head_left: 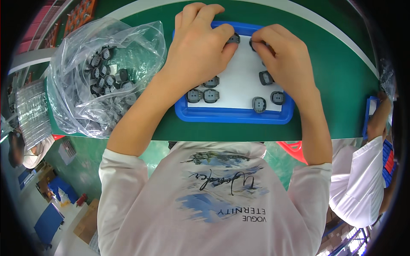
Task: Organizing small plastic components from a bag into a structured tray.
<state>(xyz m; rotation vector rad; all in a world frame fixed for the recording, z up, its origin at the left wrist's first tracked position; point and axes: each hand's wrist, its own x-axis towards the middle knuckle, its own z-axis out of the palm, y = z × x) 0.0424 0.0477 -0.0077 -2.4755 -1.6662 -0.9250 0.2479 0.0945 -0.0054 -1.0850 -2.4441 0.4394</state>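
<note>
**Two small parts gripped above a blue tray**

A green surface (pixel 344 91) was spread beneath both hands. To the left of the left hand, a clear plastic bag (pixel 70 104) with similar dark parts inside was set. Under the hands, a blue tray (pixel 232 118) was lined with a white sheet (pixel 239 81).

The left hand (pixel 198 49) was nearly closed, with a dark grey part (pixel 234 38) pinched between thumb and forefinger. The right hand (pixel 288 53) was also curled nearly closed, around a dark piece (pixel 252 44) mostly hidden by its fingertips.

The narrow gap between the hands was judged the key relation: the grey part was held just left of the right hand's fingertips, over the tray's far side. Its exposed end was pointed rightward; its long axis could not be told, the fingers being in the way. On the body side of the left hand, two loose connectors (pixel 211 96) were laid with long axes side to side.
</note>
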